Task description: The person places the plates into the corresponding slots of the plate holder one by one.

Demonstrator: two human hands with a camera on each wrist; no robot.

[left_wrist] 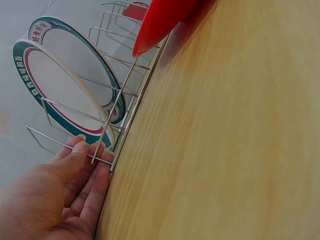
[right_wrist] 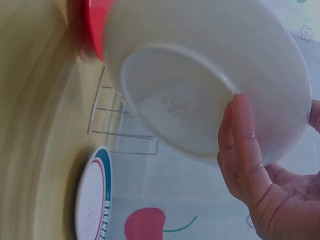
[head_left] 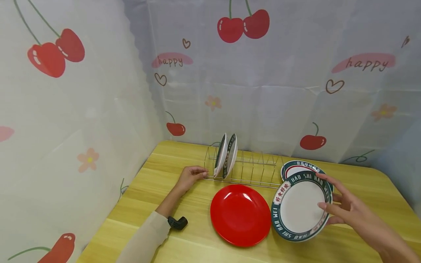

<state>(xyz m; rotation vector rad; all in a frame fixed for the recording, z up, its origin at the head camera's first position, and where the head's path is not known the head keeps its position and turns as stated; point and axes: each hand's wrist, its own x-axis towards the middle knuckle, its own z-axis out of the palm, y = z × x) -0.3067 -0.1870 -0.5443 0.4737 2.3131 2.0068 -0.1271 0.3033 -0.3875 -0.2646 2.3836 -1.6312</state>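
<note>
My right hand point(head_left: 349, 209) grips a white plate with a green lettered rim point(head_left: 302, 206) by its right edge, thumb over the face and fingers against the underside. The plate's pale underside point(right_wrist: 175, 100) fills much of the right wrist view. At the wire dish rack point(head_left: 253, 171), my left hand point(head_left: 194, 174) pinches the left end; the left wrist view shows its fingertips point(left_wrist: 80, 146) on the wire. Two green-rimmed plates point(head_left: 230, 157) stand upright in the rack's left slots. A red plate point(head_left: 241, 215) lies in front of the rack.
Another green-rimmed plate point(head_left: 296, 165) lies on the wooden table point(head_left: 361, 182) at the rack's right end, partly hidden behind the held plate. A cherry-print cloth point(head_left: 263, 109) hangs behind and at the left. A black device point(head_left: 177, 223) sits at my left wrist.
</note>
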